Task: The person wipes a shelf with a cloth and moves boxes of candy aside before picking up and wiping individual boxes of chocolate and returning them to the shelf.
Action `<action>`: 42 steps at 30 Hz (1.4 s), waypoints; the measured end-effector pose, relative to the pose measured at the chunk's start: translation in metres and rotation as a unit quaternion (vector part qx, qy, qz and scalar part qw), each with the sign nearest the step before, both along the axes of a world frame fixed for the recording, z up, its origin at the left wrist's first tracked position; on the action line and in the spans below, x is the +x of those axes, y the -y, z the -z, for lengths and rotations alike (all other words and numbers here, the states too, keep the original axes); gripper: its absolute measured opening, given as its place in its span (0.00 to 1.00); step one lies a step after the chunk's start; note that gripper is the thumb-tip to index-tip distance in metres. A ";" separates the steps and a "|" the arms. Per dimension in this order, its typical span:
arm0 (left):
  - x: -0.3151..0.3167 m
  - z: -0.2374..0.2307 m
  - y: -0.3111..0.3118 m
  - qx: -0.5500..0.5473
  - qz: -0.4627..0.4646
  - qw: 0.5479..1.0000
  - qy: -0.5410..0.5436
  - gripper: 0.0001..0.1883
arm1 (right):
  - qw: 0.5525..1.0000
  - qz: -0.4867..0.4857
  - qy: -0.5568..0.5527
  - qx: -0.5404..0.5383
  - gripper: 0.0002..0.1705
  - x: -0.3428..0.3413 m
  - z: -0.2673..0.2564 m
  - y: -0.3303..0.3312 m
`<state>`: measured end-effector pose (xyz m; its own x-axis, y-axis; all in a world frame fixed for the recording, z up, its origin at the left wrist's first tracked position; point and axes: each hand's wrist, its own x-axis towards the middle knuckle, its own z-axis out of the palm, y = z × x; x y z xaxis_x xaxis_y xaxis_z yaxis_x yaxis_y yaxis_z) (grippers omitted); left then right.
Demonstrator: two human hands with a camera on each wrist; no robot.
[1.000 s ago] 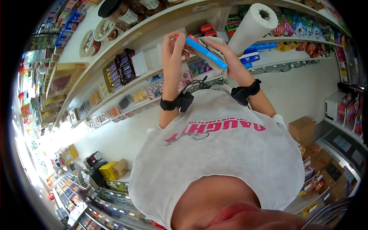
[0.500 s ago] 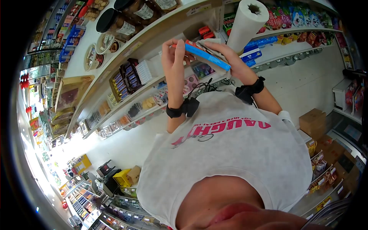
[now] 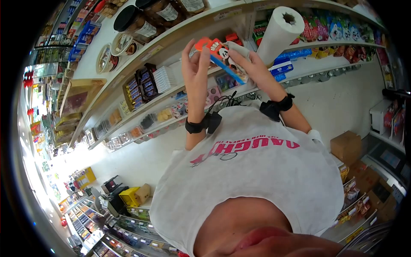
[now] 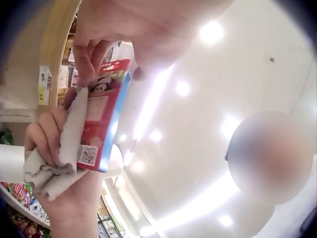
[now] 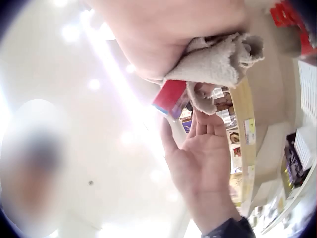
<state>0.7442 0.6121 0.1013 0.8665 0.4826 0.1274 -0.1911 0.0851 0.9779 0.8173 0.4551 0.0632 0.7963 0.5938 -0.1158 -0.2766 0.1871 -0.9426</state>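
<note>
Near shelves (image 3: 180, 33), hands (image 3: 196, 73) (image 3: 262, 73) hold a box (image 3: 222, 52); the right grips cloth (image 4: 74, 133).

At 12 o'clock in the head view, a blue-edged red box (image 3: 221, 58) bears a black-and-white cartoon (image 3: 224, 53). The roll (image 3: 278, 38) at 1 o'clock is white.

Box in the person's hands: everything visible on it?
Slim rectangular box, apparently glossy card. Blue narrow side; one broad face is mostly red with a QR code, the other shows a black-and-white cartoon figure. It's held tilted in the air before the shelves. The right hand holds it with a grey cloth bunched against it. The left hand is at the red end, its grip unclear. Opened or sealed: can't tell.
</note>
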 end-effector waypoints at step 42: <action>0.004 0.030 0.019 0.154 0.088 0.984 -0.019 0.18 | 0.982 0.172 0.075 0.019 0.20 -0.001 -0.001 -0.006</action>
